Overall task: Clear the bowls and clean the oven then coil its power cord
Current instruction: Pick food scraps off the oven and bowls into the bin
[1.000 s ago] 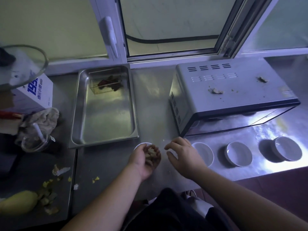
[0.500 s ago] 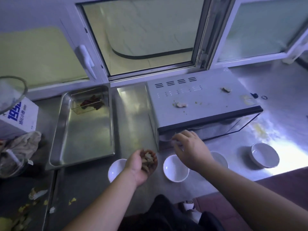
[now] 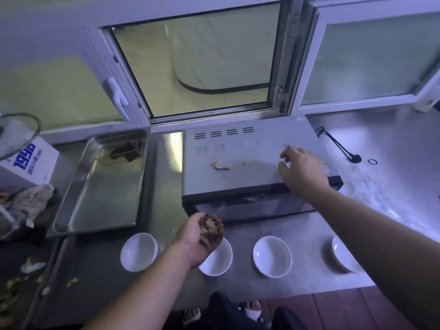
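Note:
A white oven [image 3: 240, 160] stands on the steel counter under the window, with a food scrap [image 3: 219, 165] and crumbs on its top. My right hand [image 3: 301, 171] hovers over the oven's right top, fingers spread, fingertips at another scrap [image 3: 288, 146]. My left hand [image 3: 202, 236] is cupped palm up in front of the oven and holds a heap of food scraps [image 3: 209, 228]. Several white bowls stand in a row along the counter's front: leftmost bowl [image 3: 138, 252], second bowl [image 3: 219, 259] partly under my left hand, third bowl [image 3: 272, 256]. The black power cord [image 3: 338, 145] lies right of the oven.
A steel tray [image 3: 95, 186] with dark scraps at its far end sits left of the oven. A cardboard box [image 3: 26, 166], a glass lid [image 3: 16, 134] and a crumpled cloth [image 3: 31, 201] are at far left. Peel bits [image 3: 31, 267] litter the lower-left surface.
My right hand has risen from the bowls at the counter's front to the oven's right top. My left hand stays cupped with the scraps. The view has tilted up and right.

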